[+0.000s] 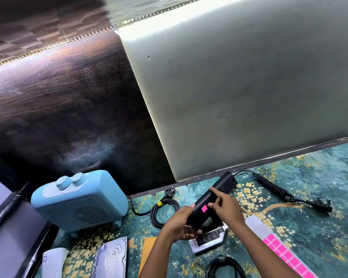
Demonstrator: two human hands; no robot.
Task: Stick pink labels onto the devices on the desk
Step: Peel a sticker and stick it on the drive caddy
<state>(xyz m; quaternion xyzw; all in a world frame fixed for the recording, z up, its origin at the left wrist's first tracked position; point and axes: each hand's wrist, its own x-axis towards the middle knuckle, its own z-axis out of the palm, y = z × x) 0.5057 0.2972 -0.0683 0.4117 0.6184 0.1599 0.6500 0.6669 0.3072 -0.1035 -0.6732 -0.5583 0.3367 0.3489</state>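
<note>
Left hand (179, 221) has its grip wrapped tight round the near end of the black device (219, 192), holding it over the surface (319, 177). The right hand (229, 207) lies on top, index finger stretched along the body and thumb tip right by the pink label (204, 208), holding nothing. Blue heater (78, 199) sits off to the left, the label sheet (285, 255) near right and the wall close behind; the device's long axis runs near-left to far-right, cord end toward the wall.
</note>
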